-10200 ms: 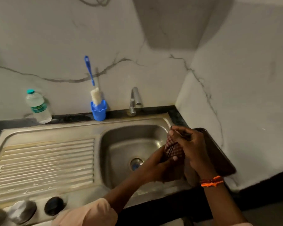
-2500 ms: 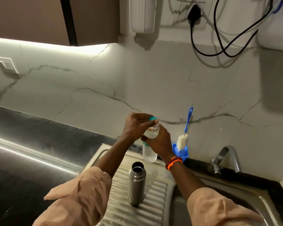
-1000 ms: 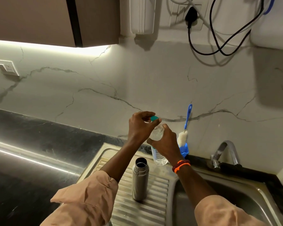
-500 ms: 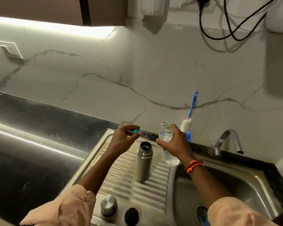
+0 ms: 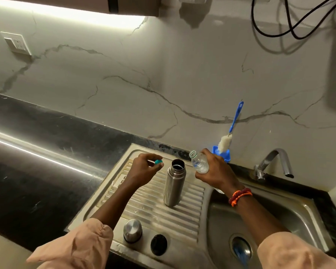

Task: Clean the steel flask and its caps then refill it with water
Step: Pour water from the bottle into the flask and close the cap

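Two caps (image 5: 132, 230) lie off on the drainboard (image 5: 190, 206) beside the upright, open flask (image 5: 174, 185); filling remains. A tilted water bottle (image 5: 199, 164) is gripped by the right hand (image 5: 217, 173), its teal cap (image 5: 158, 162) pinched by the left hand (image 5: 144, 170).

Blue-handled bottle brush (image 5: 225, 139) upright in blue holder (image 5: 223, 153) against marble wall. Tap (image 5: 273, 162) behind sink basin (image 5: 306, 214). Black tabletop (image 5: 39, 167) left. Wall switch (image 5: 16, 43); black cables (image 5: 291, 22) hanging above.
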